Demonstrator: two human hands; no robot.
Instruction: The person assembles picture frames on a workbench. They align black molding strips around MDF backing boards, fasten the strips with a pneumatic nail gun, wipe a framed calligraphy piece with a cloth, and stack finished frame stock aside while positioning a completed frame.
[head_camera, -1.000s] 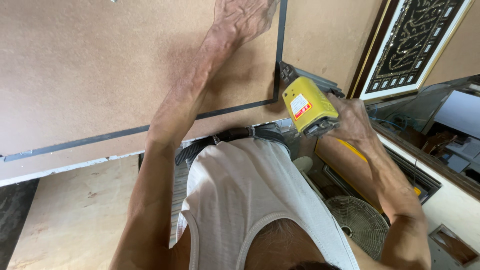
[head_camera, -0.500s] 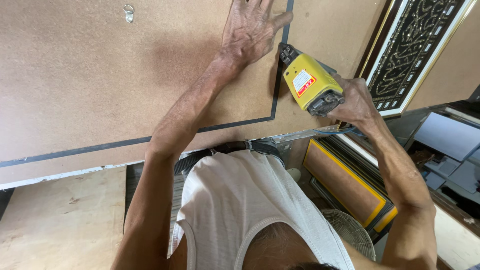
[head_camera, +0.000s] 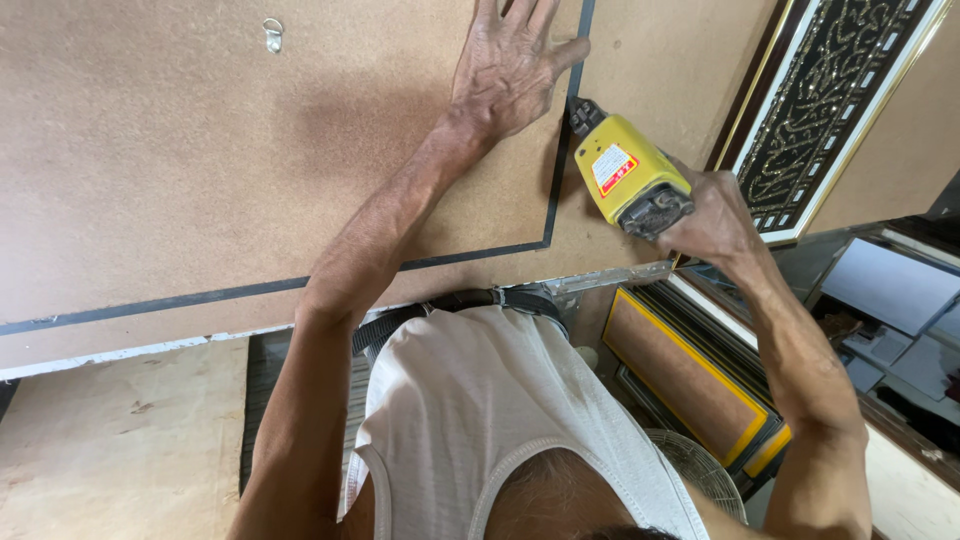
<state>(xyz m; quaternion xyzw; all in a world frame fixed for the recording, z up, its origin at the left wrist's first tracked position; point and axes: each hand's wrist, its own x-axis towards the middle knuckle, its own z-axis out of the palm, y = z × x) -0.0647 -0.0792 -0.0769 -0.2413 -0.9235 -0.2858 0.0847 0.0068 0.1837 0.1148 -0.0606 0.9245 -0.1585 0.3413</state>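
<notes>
Big brown backing board (head_camera: 180, 150) fills most of the view, lying flat w/ a thin black strip (head_camera: 556, 150) running up its right side and turning along the near edge. Person in a white vest (head_camera: 480, 420) leans over the near edge. Beyond the right edge, an ornate black-and-gold frame (head_camera: 830, 100) leans at an angle; lower right, a yellow-edged frame (head_camera: 690, 390) stands on the floor, w/ a fan grille (head_camera: 700, 470) beside it. Left hand (head_camera: 505, 70) is spread flat, palm down, on the board just inside the strip nr the right edge, pressing, gripping nothing. Right hand (head_camera: 710, 215) is wrapped round the handle of a yellow stapler (head_camera: 625, 170), its nose touching or v. close to the board just outside the strip, by the thumb; can't tell if the trigger is pulled. Small metal hanger (head_camera: 272, 35) sits nr the far edge, well apart from both hands. Looks like the fixing step: backing being tacked into its frame along the right side, w/ the near right corner close by. Next move prob. calls for keeping the left palm firm so the board doesn't lift, nose held square on the join, and fingers kept off the line of fire.
</notes>
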